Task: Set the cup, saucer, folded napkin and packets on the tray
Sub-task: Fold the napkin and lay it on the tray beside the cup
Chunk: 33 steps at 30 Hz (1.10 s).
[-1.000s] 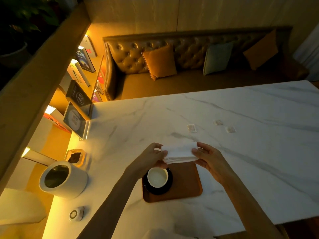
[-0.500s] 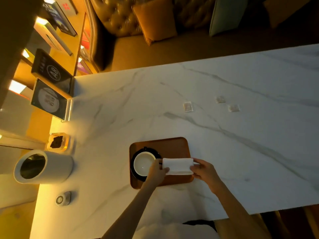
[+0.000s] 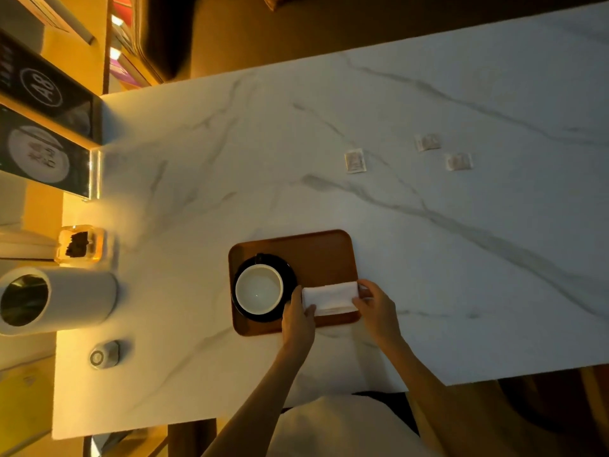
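Note:
A brown wooden tray (image 3: pixel 316 252) lies on the white marble table. On its left half a white cup (image 3: pixel 259 289) stands on a black saucer (image 3: pixel 290 268). The folded white napkin (image 3: pixel 329 296) lies on the tray's near right part. My left hand (image 3: pixel 298 319) holds the napkin's left end and my right hand (image 3: pixel 375 308) holds its right end. Three small packets lie on the table beyond the tray: one (image 3: pixel 355 160) in the middle, two (image 3: pixel 427 142) (image 3: pixel 458 161) further right.
At the table's left edge stand a white cylinder (image 3: pixel 66 300), a small glass dish with dark contents (image 3: pixel 80 244), a small round device (image 3: pixel 103 354) and dark upright sign cards (image 3: pixel 43 153). The marble table (image 3: pixel 461 258) ends close to my body.
Both hands lowered the napkin from above the cup onto the tray's right part. The view has tilted down toward the table.

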{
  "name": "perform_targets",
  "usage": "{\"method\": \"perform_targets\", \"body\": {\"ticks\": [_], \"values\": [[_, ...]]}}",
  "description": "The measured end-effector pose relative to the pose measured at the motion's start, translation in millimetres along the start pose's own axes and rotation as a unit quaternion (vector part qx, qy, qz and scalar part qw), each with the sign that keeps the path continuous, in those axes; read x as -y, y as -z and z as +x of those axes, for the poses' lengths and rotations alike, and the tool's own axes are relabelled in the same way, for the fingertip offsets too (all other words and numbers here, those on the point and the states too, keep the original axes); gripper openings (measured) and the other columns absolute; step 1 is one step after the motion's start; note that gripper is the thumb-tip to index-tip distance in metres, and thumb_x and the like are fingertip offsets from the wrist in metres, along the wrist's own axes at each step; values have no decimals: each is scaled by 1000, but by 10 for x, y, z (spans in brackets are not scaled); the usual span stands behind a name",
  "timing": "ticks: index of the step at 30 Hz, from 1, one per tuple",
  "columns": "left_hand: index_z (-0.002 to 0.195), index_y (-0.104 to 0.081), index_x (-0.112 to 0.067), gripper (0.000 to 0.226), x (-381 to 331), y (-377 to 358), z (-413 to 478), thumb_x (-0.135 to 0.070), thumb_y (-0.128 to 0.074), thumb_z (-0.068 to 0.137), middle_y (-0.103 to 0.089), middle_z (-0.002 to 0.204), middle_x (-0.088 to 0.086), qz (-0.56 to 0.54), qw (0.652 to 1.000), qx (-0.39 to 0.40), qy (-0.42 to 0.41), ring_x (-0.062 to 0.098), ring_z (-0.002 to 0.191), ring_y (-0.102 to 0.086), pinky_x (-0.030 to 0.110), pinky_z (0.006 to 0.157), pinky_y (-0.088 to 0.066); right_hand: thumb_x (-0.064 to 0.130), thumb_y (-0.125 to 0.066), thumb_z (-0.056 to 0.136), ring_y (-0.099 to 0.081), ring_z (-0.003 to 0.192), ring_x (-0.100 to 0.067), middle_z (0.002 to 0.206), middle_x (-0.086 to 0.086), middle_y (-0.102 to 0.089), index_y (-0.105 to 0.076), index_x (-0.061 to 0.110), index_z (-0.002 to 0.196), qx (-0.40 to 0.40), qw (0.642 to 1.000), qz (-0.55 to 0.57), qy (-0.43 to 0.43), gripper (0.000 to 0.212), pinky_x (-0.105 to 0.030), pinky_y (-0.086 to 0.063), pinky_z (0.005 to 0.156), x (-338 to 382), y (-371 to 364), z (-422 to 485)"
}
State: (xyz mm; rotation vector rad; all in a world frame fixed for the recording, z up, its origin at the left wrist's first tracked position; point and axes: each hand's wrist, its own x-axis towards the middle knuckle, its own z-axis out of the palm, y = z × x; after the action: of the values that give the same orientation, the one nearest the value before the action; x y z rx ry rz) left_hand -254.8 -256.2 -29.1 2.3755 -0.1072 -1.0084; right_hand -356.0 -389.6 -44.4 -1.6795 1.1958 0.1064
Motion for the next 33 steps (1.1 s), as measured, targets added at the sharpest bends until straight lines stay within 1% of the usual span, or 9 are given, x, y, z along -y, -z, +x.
{"method": "perform_targets", "body": {"ticks": [5, 10, 13, 15, 18, 20, 23, 25, 33], "values": [[146, -31, -17, 53, 74, -72, -47, -20, -53, 97, -51, 137, 12, 15, 999, -20, -22, 27, 124, -53, 39, 101, -47, 25, -56, 95, -60, 114, -25, 129, -8, -61, -51, 14, 133, -10, 999, -40, 16, 40, -40, -53, 95, 1, -97, -54], [145, -33, -14, 53, 102, -65, -76, -17, -55, 96, -48, 136, 13, 0, 999, -25, -19, 29, 125, -52, 39, 99, -49, 27, -53, 96, -60, 111, -24, 125, -8, -61, -51, 16, 132, -39, 995, -87, 30, 38, -37, -52, 95, -77, -109, -132], [142, -36, -14, 50, 118, -65, -125, -10, -52, 95, -47, 135, 11, 100, 991, -52, -67, 28, 123, -49, 36, 99, -48, 39, -42, 96, -58, 113, -19, 127, -3, -59, -48, 21, 133, -50, 985, -152, 66, 41, -35, -53, 95, -108, -102, -178], [144, -34, -14, 58, 154, -112, -172, -7, -55, 89, -42, 143, 11, 191, 971, -59, -130, 29, 131, -42, 37, 106, -42, 47, -30, 97, -58, 116, -19, 131, -2, -57, -47, 21, 134, -58, 967, -214, 129, 48, -30, -52, 93, -86, -108, -226], [151, -20, -17, 74, 220, -230, -218, -11, -57, 86, -17, 161, 11, 255, 947, -20, -197, 31, 150, -11, 44, 119, -14, 53, -16, 96, -46, 132, -32, 144, -11, -48, -46, 14, 140, -28, 904, -343, 253, 66, -44, -48, 102, -103, -161, -293], [154, -4, -19, 79, 304, -307, -205, -23, -51, 91, 4, 164, 9, 302, 930, 18, -207, 29, 150, 11, 45, 120, 3, 59, -21, 93, -35, 139, -36, 150, -11, -39, -43, 18, 143, 10, 872, -420, 250, 68, -53, -38, 108, -153, -192, -318], [152, 13, -21, 83, 450, -360, -159, -41, -43, 94, 23, 160, 5, 351, 916, 55, -187, 26, 147, 23, 47, 121, 9, 62, -44, 85, -33, 140, -38, 153, -11, -35, -42, 24, 143, 45, 852, -473, 219, 69, -60, -33, 108, -304, -207, -332], [152, 15, -21, 87, 498, -370, -130, -46, -44, 92, 26, 159, 5, 366, 909, 66, -188, 26, 147, 24, 46, 122, 8, 61, -56, 80, -31, 140, -39, 154, -11, -32, -39, 26, 145, 66, 849, -480, 208, 75, -61, -31, 109, -379, -216, -339], [151, 17, -21, 90, 488, -349, -119, -47, -45, 91, 29, 157, 5, 390, 897, 74, -194, 27, 146, 26, 43, 119, 11, 58, -62, 78, -32, 140, -39, 154, -13, -30, -39, 23, 144, 70, 858, -476, 181, 78, -60, -30, 110, -361, -285, -374]]}}
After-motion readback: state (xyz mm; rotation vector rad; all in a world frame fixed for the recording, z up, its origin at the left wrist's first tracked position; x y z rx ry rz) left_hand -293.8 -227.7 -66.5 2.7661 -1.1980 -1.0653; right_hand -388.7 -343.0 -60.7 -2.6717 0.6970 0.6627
